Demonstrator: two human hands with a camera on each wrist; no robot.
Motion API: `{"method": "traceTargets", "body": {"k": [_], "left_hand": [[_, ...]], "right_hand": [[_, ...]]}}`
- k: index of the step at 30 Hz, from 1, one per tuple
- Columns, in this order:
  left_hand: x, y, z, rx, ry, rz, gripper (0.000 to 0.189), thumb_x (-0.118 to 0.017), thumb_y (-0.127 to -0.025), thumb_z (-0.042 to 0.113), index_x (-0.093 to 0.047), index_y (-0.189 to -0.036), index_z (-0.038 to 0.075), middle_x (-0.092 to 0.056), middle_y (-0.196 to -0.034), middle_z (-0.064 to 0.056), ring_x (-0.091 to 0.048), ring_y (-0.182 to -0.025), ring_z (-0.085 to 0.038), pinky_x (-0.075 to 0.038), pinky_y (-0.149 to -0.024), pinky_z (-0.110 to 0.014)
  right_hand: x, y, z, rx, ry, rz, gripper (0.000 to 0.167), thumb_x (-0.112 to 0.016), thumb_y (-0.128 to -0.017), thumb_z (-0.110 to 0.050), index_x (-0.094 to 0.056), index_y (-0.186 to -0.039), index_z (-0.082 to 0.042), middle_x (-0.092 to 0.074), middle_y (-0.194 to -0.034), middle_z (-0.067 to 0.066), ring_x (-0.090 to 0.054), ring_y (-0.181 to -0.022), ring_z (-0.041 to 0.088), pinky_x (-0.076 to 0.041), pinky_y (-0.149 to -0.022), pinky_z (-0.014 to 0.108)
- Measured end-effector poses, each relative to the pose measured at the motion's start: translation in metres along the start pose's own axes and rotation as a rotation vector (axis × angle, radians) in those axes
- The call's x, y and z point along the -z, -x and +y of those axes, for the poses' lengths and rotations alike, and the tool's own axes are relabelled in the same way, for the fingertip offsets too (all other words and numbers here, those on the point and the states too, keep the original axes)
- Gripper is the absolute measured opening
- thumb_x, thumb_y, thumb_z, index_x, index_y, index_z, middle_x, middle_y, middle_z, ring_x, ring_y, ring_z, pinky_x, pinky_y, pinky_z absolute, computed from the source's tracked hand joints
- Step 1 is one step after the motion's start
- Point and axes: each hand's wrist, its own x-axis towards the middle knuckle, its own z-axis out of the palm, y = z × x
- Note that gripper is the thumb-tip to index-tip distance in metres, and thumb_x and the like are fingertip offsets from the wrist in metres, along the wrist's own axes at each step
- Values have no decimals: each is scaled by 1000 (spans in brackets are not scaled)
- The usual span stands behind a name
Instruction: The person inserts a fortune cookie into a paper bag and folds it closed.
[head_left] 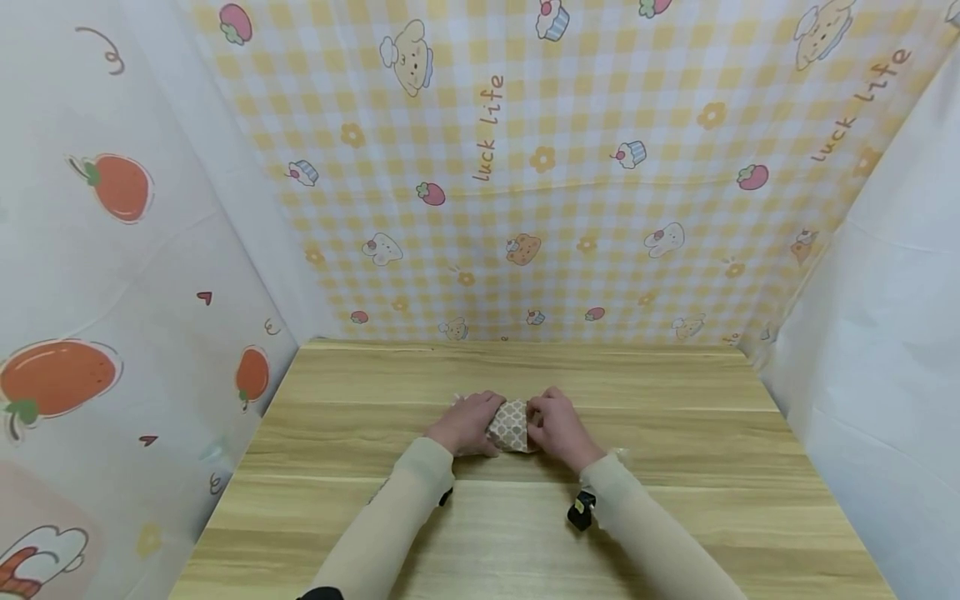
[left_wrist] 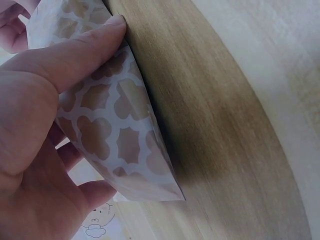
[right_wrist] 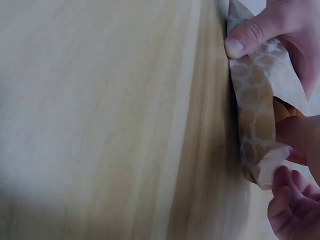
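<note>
A small parcel in tan-and-white lattice-patterned wrapping paper point(head_left: 511, 427) lies on the wooden table between the two hands. My left hand point(head_left: 467, 423) grips its left part, the thumb along the near side and the fingers behind, as the left wrist view shows. There, the paper point(left_wrist: 129, 145) tapers to a flattened corner beyond the hand. At the parcel's right end, my right hand point(head_left: 558, 427) pinches a pale paper flap point(right_wrist: 272, 162) between thumb and fingers. The paper's end gapes there, with a brownish inside showing. What the parcel contains is hidden.
The wood-grain table point(head_left: 517, 533) reaches back to a yellow checked cloth point(head_left: 480, 275). White cloths hang at the left point(head_left: 187, 250) and right point(head_left: 877, 317). A small clear scrap point(head_left: 621, 454) lies by the right cuff. A black wrist camera point(head_left: 581, 510) hangs under the right wrist.
</note>
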Motion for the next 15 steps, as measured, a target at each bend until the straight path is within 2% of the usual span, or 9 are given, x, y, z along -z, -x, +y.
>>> {"method": "traceTargets", "body": {"k": [4,9,15], "left_hand": [[1,1,1,-6,-7,3,89,-94,-79,30,-49,-154,13,-53,-154,-5,-48,-144,-29,-33,-122,-62],[1,2,2,-9,-19,3,89,-94,-80,30,-48,-154,12,-53,-154,-5,-48,-143,-28,-33,-122,-62],[-2,1,0,-20,-35,11,89,-94,-79,30,-49,-153,12,-53,-152,-6,-50,-141,-29,-36,-120,-62]], "right_hand": [[-2,-1,-2,-26,19,11,14,-78,-75,5,-72,-80,-7,-55,-79,3,-50,-74,15,-49,-64,29],[-5,-3,-2,-54,-14,-9,15,-75,-78,6,-71,-79,-8,-63,-71,-3,-55,-65,9,-49,-58,24],[-10,-5,1,-70,-56,0,19,-72,-74,9,-69,-74,-10,-66,-68,-3,-56,-62,6,-50,-56,22]]}}
